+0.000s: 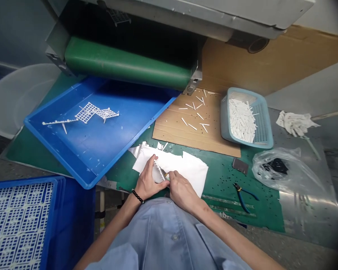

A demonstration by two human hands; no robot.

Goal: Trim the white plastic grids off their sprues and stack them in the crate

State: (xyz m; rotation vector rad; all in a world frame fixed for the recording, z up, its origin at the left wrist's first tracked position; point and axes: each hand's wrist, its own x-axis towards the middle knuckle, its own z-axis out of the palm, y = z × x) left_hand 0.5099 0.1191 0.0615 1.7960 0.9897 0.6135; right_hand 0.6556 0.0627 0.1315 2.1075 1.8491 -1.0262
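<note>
My left hand [147,182] is closed on a white plastic grid piece [158,170], gripping it between thumb and fingers and tilted nearly edge-on to me. Close against that piece, my right hand [184,190] is closed round a small tool [167,176] with a yellowish-green part showing; its kind is mostly hidden by the fingers. Both hands are just above a white cloth or paper sheet [193,168] on the green work surface [169,145]. In the blue tray [112,170] at the left lie white grid pieces [87,111] with short legs.
A green conveyor roller [126,62] hangs over the tray's far side. White pegs [192,126] lie scattered on cardboard [169,129], and a light-blue basket [225,129] holds many more. Blue-handled nippers [243,200] and a plastic bag [293,176] lie right. Stacked grids [17,225] fill a lower-left crate.
</note>
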